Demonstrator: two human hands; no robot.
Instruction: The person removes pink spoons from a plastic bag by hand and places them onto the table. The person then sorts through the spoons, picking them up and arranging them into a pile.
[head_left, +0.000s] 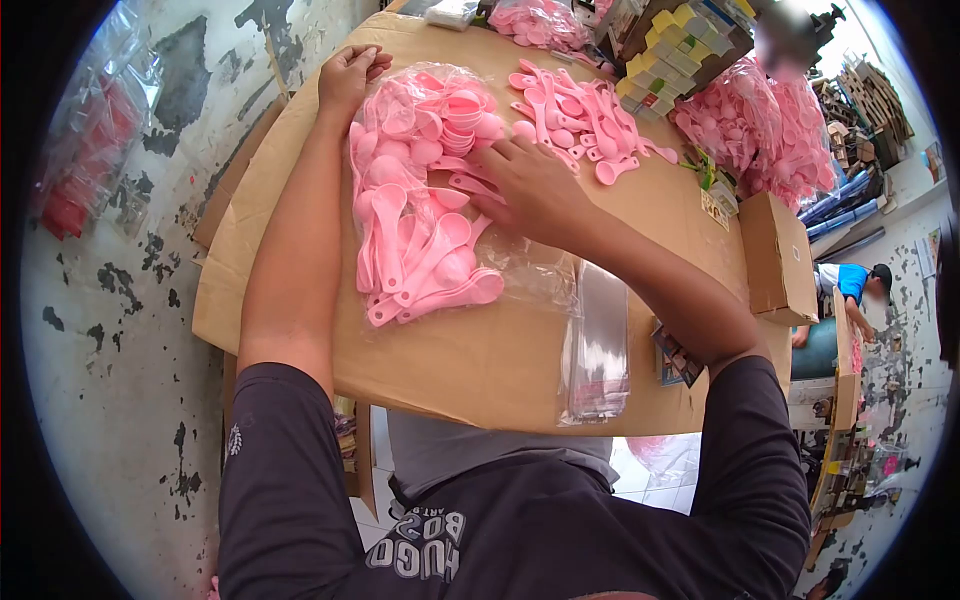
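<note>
A clear plastic bag filled with pink spoons (425, 200) lies on the brown-covered table (450, 370). At the bag's top left corner is my left hand (352, 75), its fingers curled together; what they hold, if anything, is too small to make out. My right hand (530, 190) reaches over the bag's right side, touching the pink spoons there, and its fingertips are partly hidden among them. Beyond my right hand, loose pink spoons (585, 110) form a pile on the table. A stack of flat clear bags (597, 350) lies near the front edge.
Yellowish boxes (675, 60) stand at the back right, beside a large bag of pink pieces (760, 130). A cardboard box (778, 258) sits at the right edge. Another person (850, 285) is farther right. A peeling wall (120, 330) runs along the left.
</note>
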